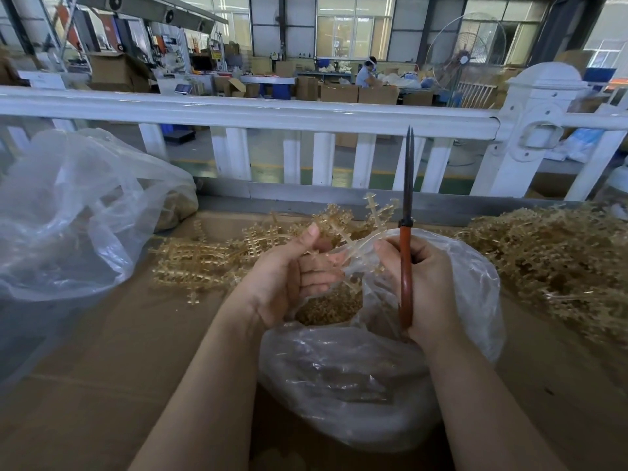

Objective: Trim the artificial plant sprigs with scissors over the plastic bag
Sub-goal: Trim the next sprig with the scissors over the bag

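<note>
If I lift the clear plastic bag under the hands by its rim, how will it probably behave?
The clear plastic bag looks thin and crumpled, so it would likely be floppy and sag. The tan trimmings heaped inside probably pull the bottom down, though they seem light. Its glossy film may slip between the fingers.

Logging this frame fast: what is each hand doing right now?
Left hand: fingers curled, pinching a plant sprig over the plastic bag.
Right hand: gripping the scissors, blades nearly closed, pointing up.
</note>
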{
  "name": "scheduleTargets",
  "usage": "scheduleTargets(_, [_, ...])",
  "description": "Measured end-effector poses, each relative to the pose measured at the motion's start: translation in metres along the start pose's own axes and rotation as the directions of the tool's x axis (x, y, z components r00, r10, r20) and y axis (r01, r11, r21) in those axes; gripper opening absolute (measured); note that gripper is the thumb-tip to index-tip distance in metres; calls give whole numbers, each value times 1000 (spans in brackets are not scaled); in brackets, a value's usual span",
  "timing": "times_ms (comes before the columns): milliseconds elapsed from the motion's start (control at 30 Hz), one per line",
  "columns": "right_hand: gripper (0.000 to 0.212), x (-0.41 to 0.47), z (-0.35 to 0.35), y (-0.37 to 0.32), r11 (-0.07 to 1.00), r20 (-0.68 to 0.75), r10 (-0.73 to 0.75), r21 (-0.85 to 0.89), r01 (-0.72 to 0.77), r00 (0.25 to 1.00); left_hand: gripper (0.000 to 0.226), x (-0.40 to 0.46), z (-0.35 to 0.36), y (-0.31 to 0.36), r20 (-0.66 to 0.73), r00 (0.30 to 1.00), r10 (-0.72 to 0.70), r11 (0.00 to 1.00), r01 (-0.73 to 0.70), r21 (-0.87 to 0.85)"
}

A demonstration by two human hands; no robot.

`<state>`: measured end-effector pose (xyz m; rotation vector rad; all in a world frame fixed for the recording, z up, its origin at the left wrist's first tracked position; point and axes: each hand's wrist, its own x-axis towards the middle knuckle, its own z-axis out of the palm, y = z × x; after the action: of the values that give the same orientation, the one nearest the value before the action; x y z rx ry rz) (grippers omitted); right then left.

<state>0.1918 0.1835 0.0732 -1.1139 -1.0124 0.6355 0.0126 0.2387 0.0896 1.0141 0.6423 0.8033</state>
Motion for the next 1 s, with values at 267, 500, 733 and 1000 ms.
scheduleTargets(267, [8, 0, 2, 1, 996, -68, -73, 38, 76, 995, 37, -5, -1, -2, 109, 994, -7, 985, -12, 172])
scheduleTargets(500, [11, 2, 2, 6, 995, -44, -84, -59, 82, 995, 10, -3, 0, -3, 76, 997, 24, 987, -36, 159])
scheduleTargets(733, [45, 0, 2, 3, 962, -21, -77, -263, 69, 997, 12, 5, 0, -2, -152, 979, 134, 988, -143, -54])
scheduleTargets(1000, [36, 0, 5, 5, 891, 72, -58, -447, 85, 996, 25, 10, -4, -5, -313, 938, 149, 932, -239, -273])
